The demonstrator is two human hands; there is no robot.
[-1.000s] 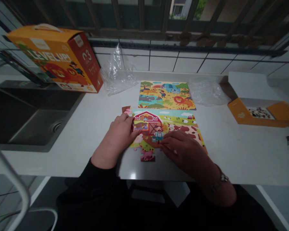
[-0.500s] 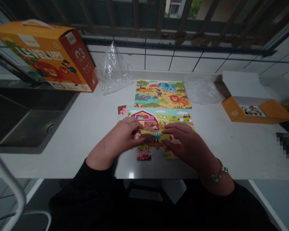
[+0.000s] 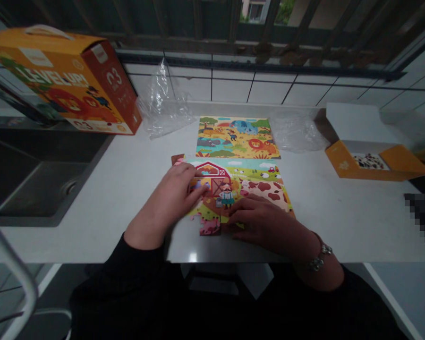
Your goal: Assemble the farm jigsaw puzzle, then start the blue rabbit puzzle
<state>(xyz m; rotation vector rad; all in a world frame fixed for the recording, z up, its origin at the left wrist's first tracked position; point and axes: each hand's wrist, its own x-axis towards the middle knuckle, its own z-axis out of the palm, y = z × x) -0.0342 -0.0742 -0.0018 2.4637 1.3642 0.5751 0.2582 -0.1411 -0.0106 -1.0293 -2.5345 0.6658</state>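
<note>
The farm puzzle (image 3: 262, 189), showing a red barn, a farmer and a brown-and-white cow, lies partly assembled in front of me. My left hand (image 3: 179, 191) rests on its left edge, thumb and fingers apart, covering part of the barn side. Along the lower right, my right hand (image 3: 258, 221) has its fingers bent down on a puzzle piece (image 3: 239, 225), mostly hidden under them. Just left of those fingertips is a pink pig piece (image 3: 210, 226) at the bottom edge. Another loose piece (image 3: 178, 159) peeks out at the upper left, beyond my left hand.
A completed animal picture (image 3: 237, 137) lies behind the farm puzzle. Crumpled clear plastic bags (image 3: 168, 111) flank it. A tall orange box (image 3: 63, 85) stands by the sink (image 3: 49, 174) at left. An open orange box (image 3: 371, 163) with small pieces is at right.
My right hand has moved down and slightly left to the puzzle's lower edge, uncovering the cow. My left hand has drawn back left and up, leaving the farmer in plain sight.
</note>
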